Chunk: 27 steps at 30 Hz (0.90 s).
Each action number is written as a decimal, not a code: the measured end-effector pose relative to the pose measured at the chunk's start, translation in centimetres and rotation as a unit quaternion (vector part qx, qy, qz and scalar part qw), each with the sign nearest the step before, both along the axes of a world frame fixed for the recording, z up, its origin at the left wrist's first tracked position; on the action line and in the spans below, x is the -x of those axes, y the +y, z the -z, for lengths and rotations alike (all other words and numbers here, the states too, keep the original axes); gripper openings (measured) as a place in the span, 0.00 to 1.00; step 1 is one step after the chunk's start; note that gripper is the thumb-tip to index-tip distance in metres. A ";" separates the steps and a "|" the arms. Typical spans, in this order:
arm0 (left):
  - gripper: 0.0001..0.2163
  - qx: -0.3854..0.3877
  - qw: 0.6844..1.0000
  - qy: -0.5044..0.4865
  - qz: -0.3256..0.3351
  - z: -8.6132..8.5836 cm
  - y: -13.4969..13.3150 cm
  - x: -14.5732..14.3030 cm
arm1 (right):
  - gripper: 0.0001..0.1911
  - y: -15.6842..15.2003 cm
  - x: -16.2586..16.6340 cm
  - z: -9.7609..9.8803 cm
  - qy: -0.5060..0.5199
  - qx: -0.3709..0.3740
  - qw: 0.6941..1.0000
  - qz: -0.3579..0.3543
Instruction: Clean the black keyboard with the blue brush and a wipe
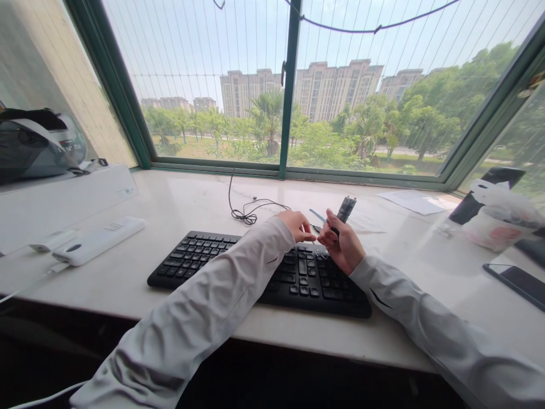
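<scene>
My right hand point(343, 245) holds a dark, narrow stick-shaped tool point(345, 209) upright above the right part of a black keyboard point(238, 271). My left hand point(297, 225) is just to its left, fingers pinched together near a small dark part between the two hands; what it pinches is too small to tell. A thin blue pen-like item point(317, 215) lies on the white sill behind the hands. Both arms wear light grey sleeves.
A white power strip point(99, 241) and a tangled black cable point(249, 212) lie on the sill point(179, 199). A white box point(55, 199) with a dark bag stands left. At right are papers point(415, 201), a plastic bag point(498, 218) and a phone point(517, 280).
</scene>
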<state>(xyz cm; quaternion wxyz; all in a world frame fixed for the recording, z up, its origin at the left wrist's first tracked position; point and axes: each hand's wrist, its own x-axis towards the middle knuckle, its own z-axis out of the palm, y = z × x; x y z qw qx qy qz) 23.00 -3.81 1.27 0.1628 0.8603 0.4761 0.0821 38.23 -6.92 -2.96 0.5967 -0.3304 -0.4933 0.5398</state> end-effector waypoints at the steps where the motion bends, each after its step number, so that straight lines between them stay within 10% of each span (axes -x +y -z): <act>1: 0.16 -0.007 1.000 0.005 -0.005 0.0 0.0 0.0 | 0.27 0.1 0.0 0.1 -0.004 -0.001 1.000 0.006; 27: 0.16 0.057 0.994 0.092 0.027 0.0 0.6 0.1 | 0.25 -1.1 0.9 0.3 -0.011 0.007 1.000 0.022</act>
